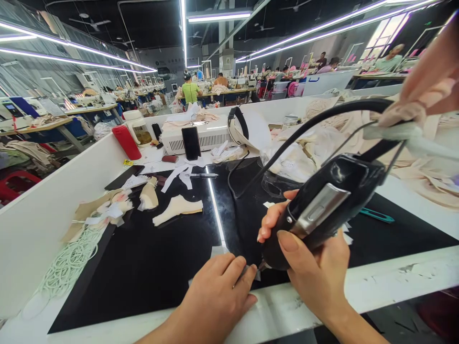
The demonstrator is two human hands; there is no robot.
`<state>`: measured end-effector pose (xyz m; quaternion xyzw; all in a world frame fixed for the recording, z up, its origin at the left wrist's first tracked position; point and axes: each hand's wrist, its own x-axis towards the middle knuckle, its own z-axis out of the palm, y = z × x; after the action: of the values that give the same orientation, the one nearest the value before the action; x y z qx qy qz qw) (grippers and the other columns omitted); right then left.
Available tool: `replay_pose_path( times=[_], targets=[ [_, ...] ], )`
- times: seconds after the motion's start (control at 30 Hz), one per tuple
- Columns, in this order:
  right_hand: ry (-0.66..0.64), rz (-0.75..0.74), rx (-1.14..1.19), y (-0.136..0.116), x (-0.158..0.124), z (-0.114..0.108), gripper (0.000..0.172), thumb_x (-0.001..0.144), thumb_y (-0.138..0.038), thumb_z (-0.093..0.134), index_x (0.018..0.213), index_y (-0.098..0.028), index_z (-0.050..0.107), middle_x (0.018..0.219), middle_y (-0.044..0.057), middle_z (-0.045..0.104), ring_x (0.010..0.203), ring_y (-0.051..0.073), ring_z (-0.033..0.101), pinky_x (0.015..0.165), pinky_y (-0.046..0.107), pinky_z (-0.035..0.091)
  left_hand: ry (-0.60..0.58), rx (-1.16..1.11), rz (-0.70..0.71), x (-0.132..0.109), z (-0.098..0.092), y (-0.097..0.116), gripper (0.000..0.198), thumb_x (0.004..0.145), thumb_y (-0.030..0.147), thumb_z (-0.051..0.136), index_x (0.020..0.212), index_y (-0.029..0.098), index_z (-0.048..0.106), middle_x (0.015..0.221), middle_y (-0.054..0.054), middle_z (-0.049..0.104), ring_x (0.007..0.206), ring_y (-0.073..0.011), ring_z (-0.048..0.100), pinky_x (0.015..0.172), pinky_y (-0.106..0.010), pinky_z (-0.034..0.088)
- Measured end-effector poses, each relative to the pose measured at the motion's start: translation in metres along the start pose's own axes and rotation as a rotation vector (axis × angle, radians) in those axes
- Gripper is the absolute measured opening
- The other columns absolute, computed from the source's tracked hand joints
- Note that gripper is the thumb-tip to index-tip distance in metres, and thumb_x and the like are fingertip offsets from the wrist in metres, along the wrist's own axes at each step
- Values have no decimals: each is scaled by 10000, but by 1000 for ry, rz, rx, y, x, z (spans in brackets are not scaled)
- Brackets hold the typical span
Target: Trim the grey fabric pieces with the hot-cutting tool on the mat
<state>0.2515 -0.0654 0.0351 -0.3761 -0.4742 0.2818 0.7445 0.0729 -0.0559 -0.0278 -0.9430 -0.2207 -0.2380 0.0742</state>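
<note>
My right hand point(315, 267) is wrapped round a black corded power tool point(319, 205) with a metal plate on its side. The tool is tilted, and its narrow metal tip points down near the front edge of the black mat point(150, 267). Left of the tip, my left hand point(222, 289) lies palm down, fingers resting on a small greyish piece point(219, 250) that is mostly hidden beneath them. What the tip touches is too small to make out. A pale knotted cloth strip point(405, 114) hangs at the tool's cord end.
A cream foam piece point(177, 210), a pen point(202, 175) and a teal thread snipper point(376, 215) lie on the mat. Pale green cord point(71, 258) is heaped left. Behind stand a phone point(191, 143), a white vented box point(211, 136) and a red case point(126, 142). People sit at distant sewing tables.
</note>
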Motion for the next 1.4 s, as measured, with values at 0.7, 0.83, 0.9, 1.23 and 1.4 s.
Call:
replay_pose_path(
  times=[0.7, 0.83, 0.9, 1.23, 1.4],
  targets=[
    [-22, 58, 19, -3, -11, -5, 361, 938, -378, 814, 1230, -296, 619, 922, 7, 759, 601, 151, 686, 518, 290, 603, 3, 15, 9, -3, 4, 3, 341, 1097, 417, 604, 1296, 148, 667, 1176, -65, 753, 1009, -246, 706, 843, -369, 563],
    [-53, 61, 43, -4, -9, -6, 331, 956, -381, 798, 1228, -319, 621, 908, -25, 719, 620, 139, 685, 516, 266, 589, -9, -24, -13, -2, -1, 2, 336, 1119, 413, 557, 1322, 165, 658, 1215, -64, 754, 1048, -244, 715, 882, -377, 590],
    [-47, 63, 50, -2, -7, -8, 379, 933, -407, 824, 1242, -318, 623, 899, -28, 711, 642, 141, 681, 545, 272, 596, -19, -43, -30, -4, -8, -1, 336, 1145, 384, 489, 1334, 162, 655, 1256, -69, 751, 1104, -244, 712, 954, -387, 598],
    [41, 44, -19, -1, 5, -10, 431, 862, -415, 877, 1198, -290, 637, 856, -27, 702, 669, 170, 672, 606, 326, 608, -154, -169, -312, -30, -34, -31, 283, 1099, 237, 556, 1355, 177, 660, 1329, -112, 706, 1233, -260, 686, 1059, -457, 626],
    [90, 49, -50, -1, 15, -4, 396, 848, -385, 872, 1156, -283, 643, 834, -30, 692, 685, 178, 664, 626, 338, 607, -177, -206, -355, -25, -32, -33, 327, 1031, 183, 679, 1356, 160, 655, 1336, -113, 700, 1232, -275, 679, 1076, -494, 614]
  ],
)
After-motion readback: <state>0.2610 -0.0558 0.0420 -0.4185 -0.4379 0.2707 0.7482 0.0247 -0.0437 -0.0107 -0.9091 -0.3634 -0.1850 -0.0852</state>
